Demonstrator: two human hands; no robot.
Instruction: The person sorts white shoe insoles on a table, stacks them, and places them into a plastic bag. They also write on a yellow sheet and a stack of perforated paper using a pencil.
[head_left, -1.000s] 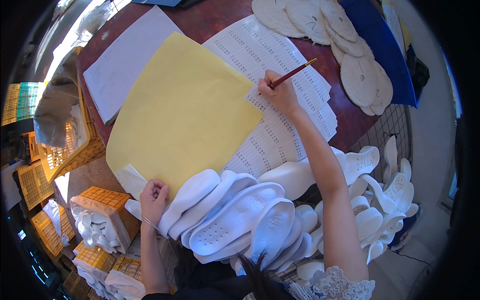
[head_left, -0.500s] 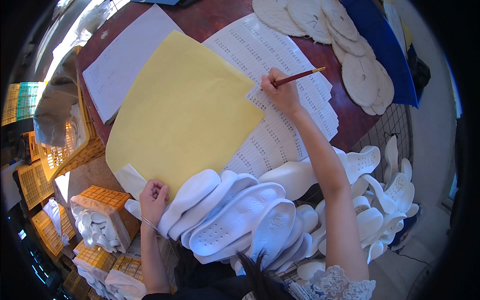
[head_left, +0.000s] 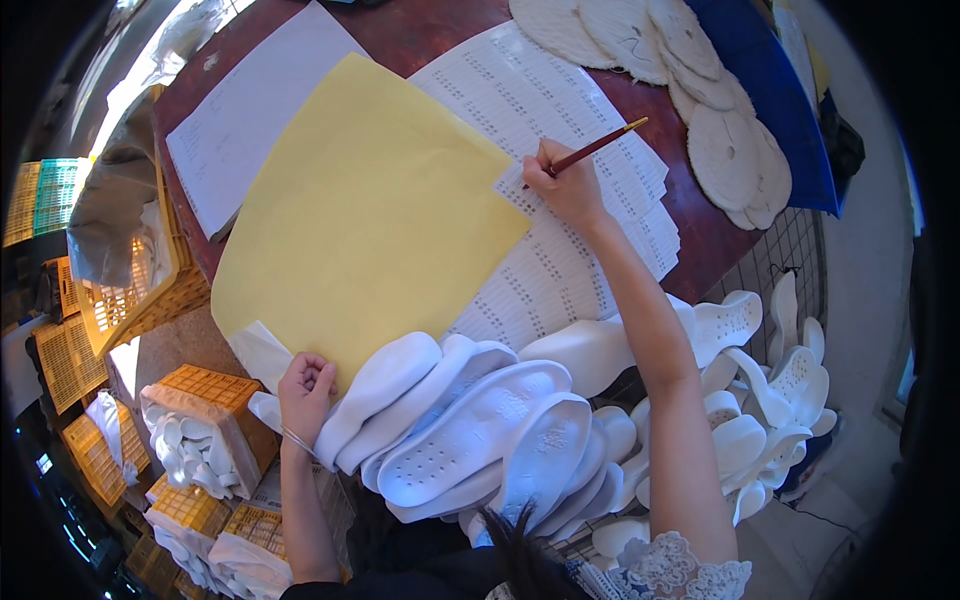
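The right hand (head_left: 568, 185) is grasping a dark red pen (head_left: 600, 145) with a gold end, just right of the centre top of the frame; the pen's gold end is pointing toward the upper right, while its writing end is slanting down over the printed sheets (head_left: 530, 95), near the right edge of the yellow sheet (head_left: 370, 210); whether its tip is touching the paper, I cannot tell. The left hand (head_left: 306, 395) is lying at the lower left of the yellow sheet with its fingers curling inward; whether it is gripping anything, I cannot tell; a thin bracelet (head_left: 298, 440) is circling its wrist. The yellow sheet is covering part of the printed sheets and part of a white sheet (head_left: 260, 115) at the upper left; all these papers are lying on a dark red table (head_left: 435, 35). A pile of white insoles (head_left: 475, 430) is leaning at the lower centre, close beside the left hand; more pale insoles (head_left: 740, 440) are heaping up at the lower right, beyond the right forearm; round cream pads (head_left: 725, 155) are overlapping at the upper right, next to a blue panel (head_left: 765, 80); yellow crates (head_left: 205, 385) are standing at the left and lower left.
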